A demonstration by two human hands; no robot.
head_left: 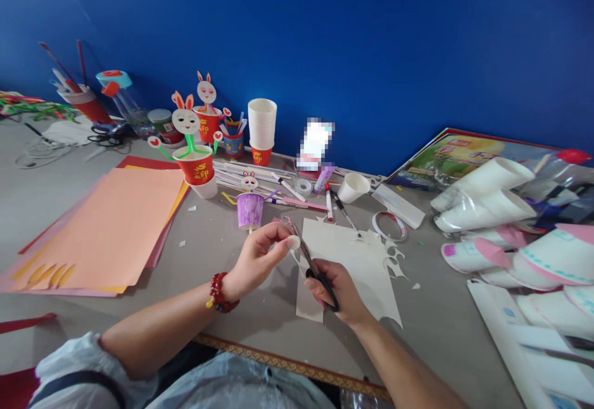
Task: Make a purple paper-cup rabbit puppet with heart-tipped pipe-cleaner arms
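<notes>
Fingers of the left hand [260, 252] pinch a white paper disc [294, 242], centre frame; the right hand [342, 289] grips black-handled scissors [305, 255]. Trimming seems underway; the next snip needs steadiness.

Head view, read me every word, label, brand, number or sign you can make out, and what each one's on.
"EP", probably, in yellow on the front red cup; the marks beside it are unclear.
Yellow marks, rear red cup and red cup below white cups: too blurred.
Characters, colourful cover at right: too blurred.
No numbers readable.
</notes>
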